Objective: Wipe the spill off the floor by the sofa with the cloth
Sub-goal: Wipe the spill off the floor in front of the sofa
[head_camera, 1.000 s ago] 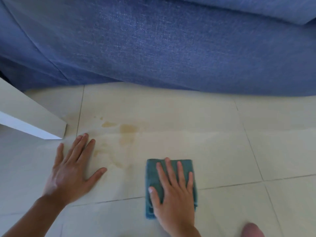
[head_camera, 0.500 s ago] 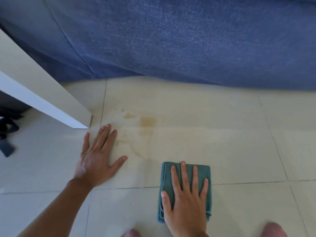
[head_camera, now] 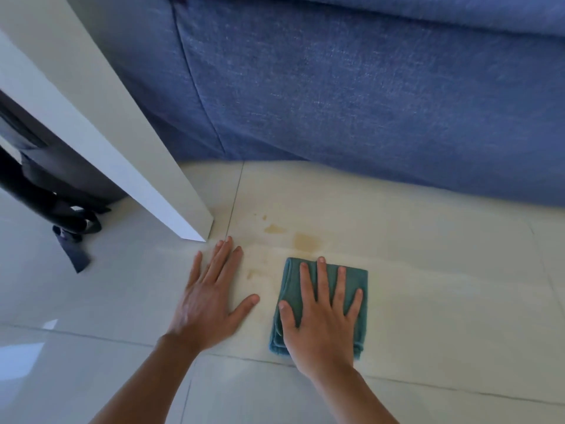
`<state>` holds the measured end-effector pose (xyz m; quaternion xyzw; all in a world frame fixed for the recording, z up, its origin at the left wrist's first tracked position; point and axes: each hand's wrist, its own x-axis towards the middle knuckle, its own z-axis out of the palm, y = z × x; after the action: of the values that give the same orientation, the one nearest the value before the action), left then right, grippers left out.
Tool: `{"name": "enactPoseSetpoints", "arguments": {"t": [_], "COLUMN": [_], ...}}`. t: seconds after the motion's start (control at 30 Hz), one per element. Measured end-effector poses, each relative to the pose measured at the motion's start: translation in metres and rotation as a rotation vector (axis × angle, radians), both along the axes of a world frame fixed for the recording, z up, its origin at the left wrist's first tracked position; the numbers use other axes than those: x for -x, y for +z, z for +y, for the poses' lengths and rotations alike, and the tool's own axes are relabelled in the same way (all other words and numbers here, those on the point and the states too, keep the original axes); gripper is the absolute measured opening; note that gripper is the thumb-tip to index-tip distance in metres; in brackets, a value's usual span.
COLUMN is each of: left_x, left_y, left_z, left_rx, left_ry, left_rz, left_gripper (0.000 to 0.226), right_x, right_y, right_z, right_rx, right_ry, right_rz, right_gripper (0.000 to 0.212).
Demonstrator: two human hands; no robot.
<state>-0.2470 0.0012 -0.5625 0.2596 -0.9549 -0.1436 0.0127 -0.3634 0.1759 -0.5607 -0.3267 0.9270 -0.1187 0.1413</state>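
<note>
A yellowish-brown spill (head_camera: 306, 241) with smaller drops to its left stains the pale tiled floor (head_camera: 443, 270) in front of the blue sofa (head_camera: 367, 102). A folded teal cloth (head_camera: 293, 280) lies flat on the floor, its far edge just short of the largest stain. My right hand (head_camera: 319, 325) presses flat on the cloth with fingers spread. My left hand (head_camera: 208, 304) rests palm down on the bare tile left of the cloth, fingertips near the faint left part of the spill.
A white furniture panel (head_camera: 107, 133) slants down to the floor just beyond my left fingertips. Dark straps and a bag (head_camera: 70, 221) lie under it at the far left. The sofa front stands close behind the spill.
My right hand has slid the cloth forward and left, from well short of the spill to its near edge. The left hand stays planted. The view has widened toward the left.
</note>
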Motion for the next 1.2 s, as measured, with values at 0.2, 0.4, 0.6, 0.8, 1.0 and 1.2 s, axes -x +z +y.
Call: {"name": "enactPoseSetpoints", "arguments": {"t": [0.2, 0.4, 0.6, 0.8, 1.0, 1.2], "left_x": [-0.004, -0.004, -0.004, -0.003, -0.003, -0.003], "left_y": [-0.003, -0.002, -0.003, -0.002, -0.001, -0.001], "left_z": [-0.003, -0.002, -0.003, -0.002, -0.002, -0.002], "left_rx": [-0.048, -0.055, -0.06, -0.063, -0.063, -0.069], "left_ry": [0.096, 0.102, 0.108, 0.125, 0.119, 0.107], "left_rz": [0.103, 0.134, 0.129, 0.122, 0.126, 0.117], "left_gripper": [0.084, 0.084, 0.084, 0.084, 0.083, 0.082], "right_x": [0.048, 0.086, 0.107, 0.128, 0.127, 0.103], "right_y": [0.015, 0.036, 0.074, 0.118, 0.12, 0.06], "right_z": [0.011, 0.004, 0.002, -0.017, -0.034, -0.019], "right_rx": [0.212, 0.158, 0.234, 0.538, 0.525, 0.22], "right_ry": [-0.155, -0.003, 0.037, 0.038, 0.116, 0.091], "right_rz": [-0.016, -0.156, -0.349, -0.159, -0.091, -0.238], "right_gripper": [0.042, 0.01, 0.015, 0.017, 0.018, 0.026]}}
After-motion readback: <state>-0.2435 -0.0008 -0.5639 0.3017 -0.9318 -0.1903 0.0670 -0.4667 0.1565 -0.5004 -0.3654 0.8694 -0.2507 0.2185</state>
